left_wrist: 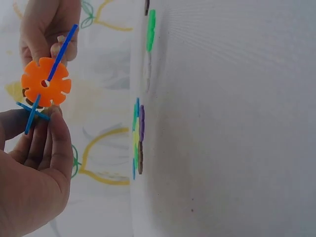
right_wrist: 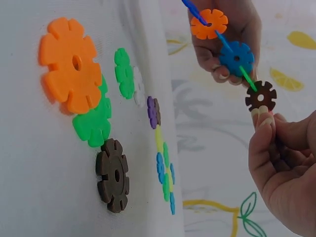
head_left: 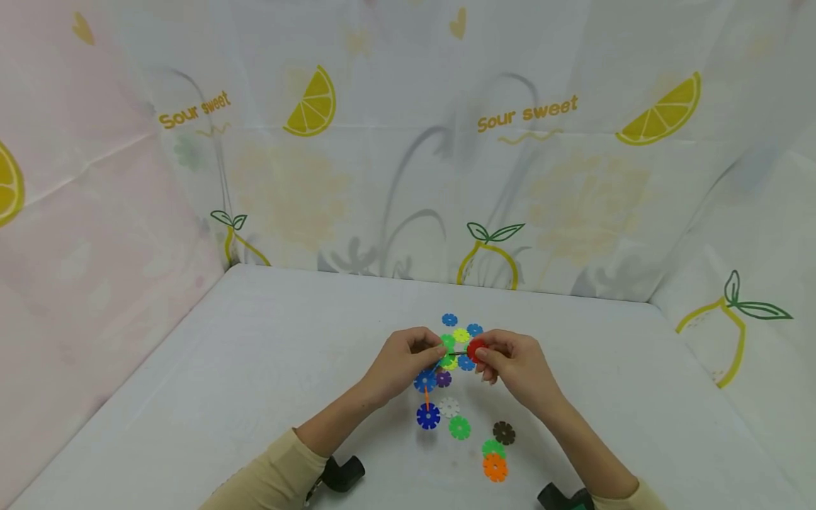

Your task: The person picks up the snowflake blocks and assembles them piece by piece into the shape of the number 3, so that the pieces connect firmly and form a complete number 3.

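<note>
A chain of notched plastic discs hangs between the two hands above the table. My left hand (head_left: pixel 408 360) grips the chain near a light blue disc (right_wrist: pixel 237 58) and a green disc (right_wrist: pixel 248 78). Below that, an edge-on orange disc (left_wrist: pixel 46 81) links to a dark blue disc (head_left: pixel 428 416) at the free end. With thumb and fingers, my right hand (head_left: pixel 519 367) pinches a red disc (head_left: pixel 475 350), which meets the brown disc (right_wrist: pixel 260 96) slotted to the green one. Fingers hide part of the red disc, so how deeply it sits cannot be told.
Loose discs lie on the white table (head_left: pixel 287 340): an orange disc (head_left: pixel 495 467) overlapping a green one, a brown disc (head_left: pixel 503 433), another green disc (head_left: pixel 460 428), a white disc (head_left: pixel 449 407) and a purple disc (head_left: pixel 443 379). Several blue, yellow and green discs lie behind the hands.
</note>
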`<state>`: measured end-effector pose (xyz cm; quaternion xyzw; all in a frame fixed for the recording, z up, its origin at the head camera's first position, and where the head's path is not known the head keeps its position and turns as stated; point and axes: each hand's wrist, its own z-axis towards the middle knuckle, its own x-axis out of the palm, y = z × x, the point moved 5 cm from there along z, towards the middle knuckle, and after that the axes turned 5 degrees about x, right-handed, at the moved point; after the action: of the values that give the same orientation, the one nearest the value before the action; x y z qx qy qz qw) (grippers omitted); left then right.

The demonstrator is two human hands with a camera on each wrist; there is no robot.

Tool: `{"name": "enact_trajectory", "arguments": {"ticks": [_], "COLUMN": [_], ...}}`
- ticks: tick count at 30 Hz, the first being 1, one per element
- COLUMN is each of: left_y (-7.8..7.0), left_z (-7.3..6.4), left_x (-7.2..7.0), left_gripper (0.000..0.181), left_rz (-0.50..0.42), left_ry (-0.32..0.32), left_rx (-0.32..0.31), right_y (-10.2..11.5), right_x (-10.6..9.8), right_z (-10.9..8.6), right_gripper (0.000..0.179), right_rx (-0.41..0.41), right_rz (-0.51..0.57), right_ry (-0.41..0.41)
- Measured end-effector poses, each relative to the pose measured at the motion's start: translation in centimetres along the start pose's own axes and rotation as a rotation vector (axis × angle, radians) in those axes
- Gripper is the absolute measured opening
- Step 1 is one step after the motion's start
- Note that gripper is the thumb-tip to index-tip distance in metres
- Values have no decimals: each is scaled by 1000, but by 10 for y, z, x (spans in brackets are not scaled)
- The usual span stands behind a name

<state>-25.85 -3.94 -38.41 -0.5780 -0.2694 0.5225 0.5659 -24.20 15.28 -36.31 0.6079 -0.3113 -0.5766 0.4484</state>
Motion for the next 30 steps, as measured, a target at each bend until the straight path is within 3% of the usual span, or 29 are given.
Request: {"name": "enact_trajectory", "arguments": {"ticks": [10,30], "left_y": [-11,-9], "left_z": [-2,-1], "left_x": [-2,-1], "left_gripper": [12,12], "left_rz": [51,12], "left_ry": [-25,-33], "left_rx": [49,58], "right_y": [4,5], "right_x": [-1,-1], "right_z": [-2,-3], "right_gripper": [13,12], "right_rx": [-13,-38], "right_rz": [36,67], "right_ry": [-36,-51]}}
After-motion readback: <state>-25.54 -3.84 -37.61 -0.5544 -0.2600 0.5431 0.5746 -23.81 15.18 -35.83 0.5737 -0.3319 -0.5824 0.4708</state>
